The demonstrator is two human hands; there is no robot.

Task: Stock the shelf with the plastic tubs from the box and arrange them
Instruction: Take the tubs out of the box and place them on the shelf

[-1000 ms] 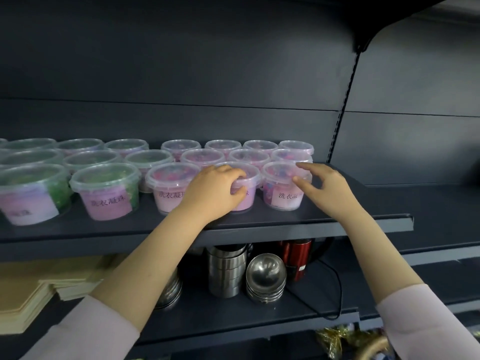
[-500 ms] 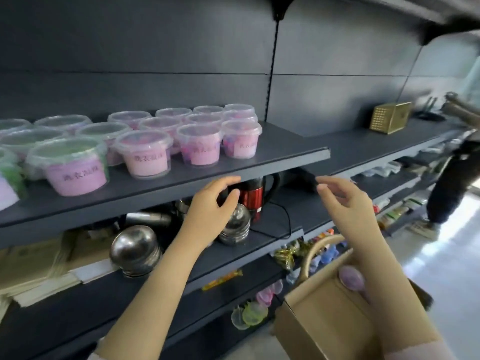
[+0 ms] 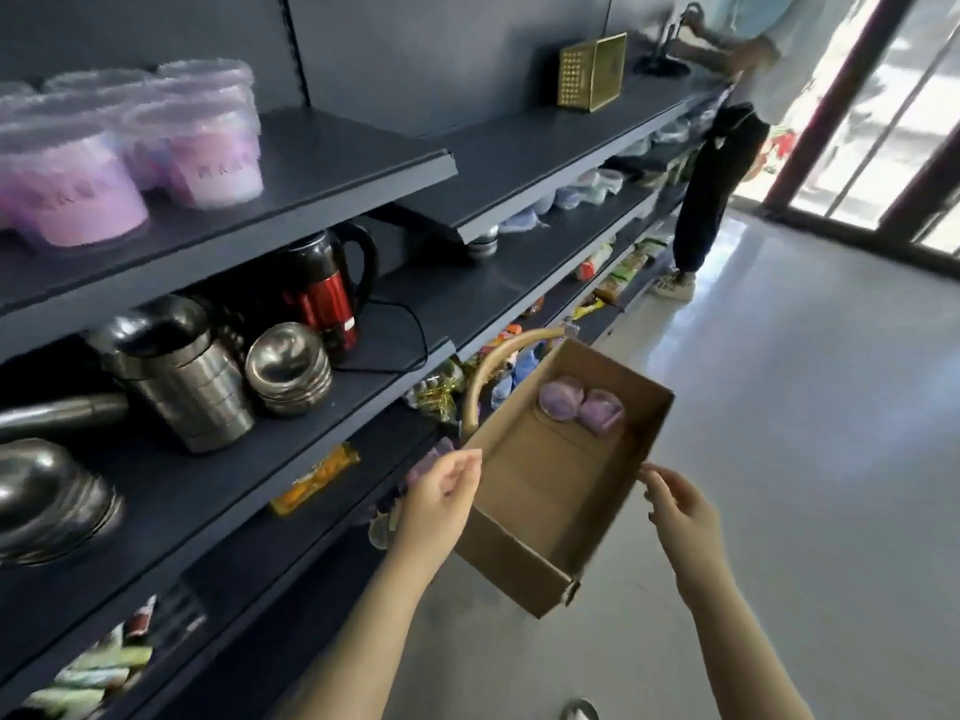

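While both hands hovered at the cardboard box (image 3: pixel 545 485), neither held anything. The left hand (image 3: pixel 439 504) was at the near left corner, fingers loosely curled. The right hand (image 3: pixel 680 511) was at the right wall, fingers relaxed and slightly bent. Contact with the cardboard could not be determined. Two purple plastic tubs (image 3: pixel 561 400) lay side by side at the far end of the box. Blurred pink-labelled tubs (image 3: pixel 213 158) stood in rows on the upper shelf (image 3: pixel 337 158).
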